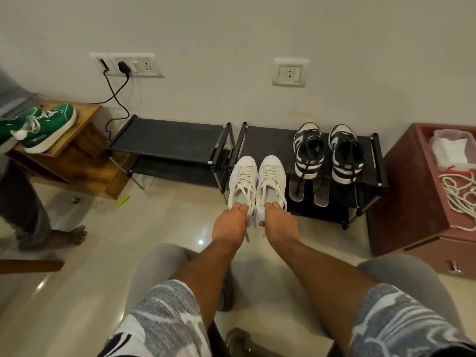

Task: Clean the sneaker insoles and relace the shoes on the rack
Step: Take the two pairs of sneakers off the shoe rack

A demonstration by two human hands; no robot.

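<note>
Both hands are closed on a pair of white sneakers, one shoe each: the left hand point(230, 222) grips the heel of the left white sneaker point(242, 180), thumb over the collar, and the right hand point(278, 222) grips the heel of the right white sneaker point(271, 181) the same way. The two shoes are side by side, nearly touching, toes pointing away from the hands toward the wall, with loose white laces point(247, 194) trailing back over the tongues and down between the hands. No writing can be read on them. Just right of the grip stands a black shoe rack point(374, 161); on its top shelf, beyond and to the right of the right hand, a pair of black-and-white sneakers point(327, 153) sits heels toward the camera, with small heel marks too blurred to read. Two grey insoles point(309, 193) lie on the shelf below them. Beyond and left of the grip is a second black rack point(167, 140). Far left, green sneakers point(42, 127) rest on a wooden stand point(77, 161); white script on their sides is illegible. Far right, a reddish cabinet point(401, 202) holds white rope point(458, 194) and a clear plastic tub point(450, 148).
</note>
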